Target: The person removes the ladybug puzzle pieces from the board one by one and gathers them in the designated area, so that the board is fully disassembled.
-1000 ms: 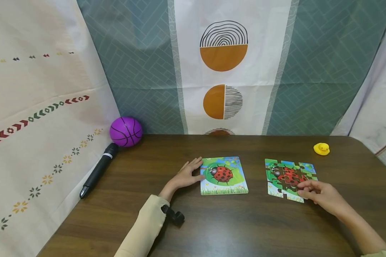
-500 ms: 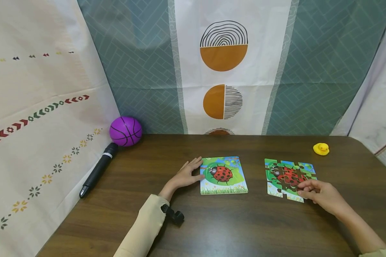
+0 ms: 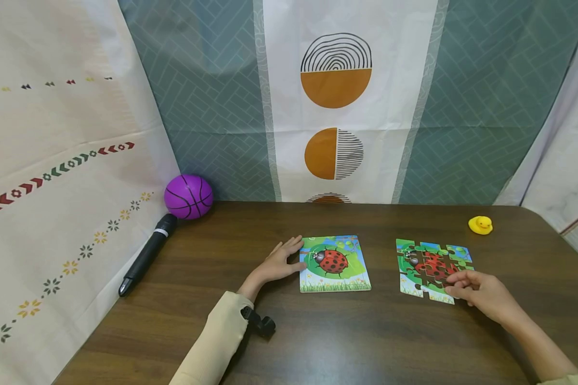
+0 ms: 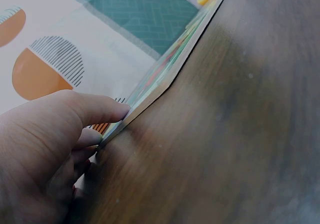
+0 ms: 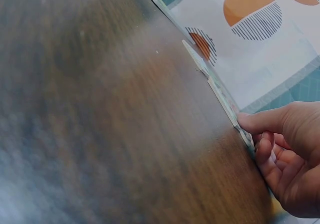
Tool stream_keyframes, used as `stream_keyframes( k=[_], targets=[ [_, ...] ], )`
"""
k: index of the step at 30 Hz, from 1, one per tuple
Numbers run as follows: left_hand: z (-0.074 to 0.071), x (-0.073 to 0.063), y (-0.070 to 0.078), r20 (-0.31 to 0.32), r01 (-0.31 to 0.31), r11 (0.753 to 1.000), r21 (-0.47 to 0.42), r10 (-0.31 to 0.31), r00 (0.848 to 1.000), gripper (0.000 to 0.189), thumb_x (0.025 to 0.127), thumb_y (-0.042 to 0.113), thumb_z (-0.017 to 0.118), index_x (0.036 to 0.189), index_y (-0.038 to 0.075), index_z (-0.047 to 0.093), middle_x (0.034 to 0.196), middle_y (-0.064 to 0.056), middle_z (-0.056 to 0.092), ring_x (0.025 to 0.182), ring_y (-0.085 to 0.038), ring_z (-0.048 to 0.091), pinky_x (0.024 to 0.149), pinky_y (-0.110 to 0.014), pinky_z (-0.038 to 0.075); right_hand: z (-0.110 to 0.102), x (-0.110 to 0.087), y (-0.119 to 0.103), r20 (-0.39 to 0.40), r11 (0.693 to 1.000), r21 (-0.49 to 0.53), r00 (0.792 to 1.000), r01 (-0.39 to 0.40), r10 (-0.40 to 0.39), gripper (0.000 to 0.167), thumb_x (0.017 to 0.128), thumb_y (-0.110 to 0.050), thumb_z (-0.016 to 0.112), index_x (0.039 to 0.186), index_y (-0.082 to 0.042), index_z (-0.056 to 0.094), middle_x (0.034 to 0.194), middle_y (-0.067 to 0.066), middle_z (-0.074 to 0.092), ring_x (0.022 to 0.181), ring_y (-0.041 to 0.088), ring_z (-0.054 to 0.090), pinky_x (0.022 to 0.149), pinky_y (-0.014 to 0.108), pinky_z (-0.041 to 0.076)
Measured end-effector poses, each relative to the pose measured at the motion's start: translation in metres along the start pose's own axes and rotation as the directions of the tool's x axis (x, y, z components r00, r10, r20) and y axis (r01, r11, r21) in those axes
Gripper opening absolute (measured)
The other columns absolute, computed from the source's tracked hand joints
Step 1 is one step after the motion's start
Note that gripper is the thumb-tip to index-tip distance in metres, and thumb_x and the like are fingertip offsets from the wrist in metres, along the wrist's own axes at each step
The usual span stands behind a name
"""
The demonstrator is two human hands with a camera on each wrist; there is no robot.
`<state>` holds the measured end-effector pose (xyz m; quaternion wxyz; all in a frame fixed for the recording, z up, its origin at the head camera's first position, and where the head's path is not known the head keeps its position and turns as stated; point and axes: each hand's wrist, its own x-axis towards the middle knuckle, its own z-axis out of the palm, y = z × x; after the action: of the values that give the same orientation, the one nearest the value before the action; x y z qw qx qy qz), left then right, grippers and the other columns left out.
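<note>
A square ladybug picture board [image 3: 335,264] lies flat on the table in the head view. My left hand [image 3: 280,262] rests at its left edge, fingers extended and thumb tip on the border; the left wrist view shows the thumb [image 4: 102,108] at the board's edge. To the right lies a ladybug jigsaw puzzle [image 3: 426,264], its interlocking pieces set slightly apart in places. My right hand [image 3: 484,294] pinches a puzzle piece at the lower right, hiding that corner. In the right wrist view the thumb [image 5: 265,121] presses on the puzzle's edge with the other fingers curled beneath.
A yellow rubber duck [image 3: 480,225] sits behind the puzzle, near the back right. At the back left are a purple ball [image 3: 189,197] and a black microphone [image 3: 147,255]. A patterned curtain [image 3: 212,107] hangs along the table's far edge.
</note>
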<state>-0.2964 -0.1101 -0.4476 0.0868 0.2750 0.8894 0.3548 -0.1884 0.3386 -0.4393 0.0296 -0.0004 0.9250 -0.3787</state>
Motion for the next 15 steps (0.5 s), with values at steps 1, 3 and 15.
stream_keyframes(
  k=[1,3,15],
  targets=[
    [0.000,0.000,0.000,0.001,0.002,1.000,0.001,-0.002,1.000,0.069,0.095,0.023,0.061,0.151,-0.002,0.030,0.163,-0.015,0.022,0.153,-0.033,0.013,0.124,-0.056,0.004,0.000,0.000,0.000,0.000,1.000,0.003,1.000,-0.001,0.001,0.039,0.092,-0.029,0.067,0.113,0.004,0.064,0.081,-0.007,0.059,0.060,0.005,0.052,0.055,0.024,0.047],
    [0.001,0.000,-0.001,0.003,0.006,1.000,0.003,-0.006,1.000,0.069,0.095,0.024,0.061,0.151,-0.001,0.030,0.163,-0.014,0.021,0.153,-0.032,0.012,0.124,-0.055,0.003,0.000,0.000,0.001,0.001,1.000,0.019,1.000,-0.005,0.005,0.040,0.093,-0.029,0.067,0.115,0.004,0.063,0.081,-0.008,0.059,0.060,0.005,0.052,0.055,0.024,0.046],
    [0.001,0.000,0.000,0.005,0.005,1.000,-0.006,-0.005,1.000,0.069,0.095,0.024,0.061,0.151,-0.001,0.030,0.163,-0.014,0.021,0.153,-0.032,0.012,0.124,-0.056,0.004,0.008,0.005,-0.020,0.026,0.989,0.147,1.000,-0.004,0.000,0.043,0.092,-0.030,0.067,0.119,0.003,0.061,0.086,-0.012,0.060,0.069,0.005,0.054,0.059,0.025,0.048]
  ],
)
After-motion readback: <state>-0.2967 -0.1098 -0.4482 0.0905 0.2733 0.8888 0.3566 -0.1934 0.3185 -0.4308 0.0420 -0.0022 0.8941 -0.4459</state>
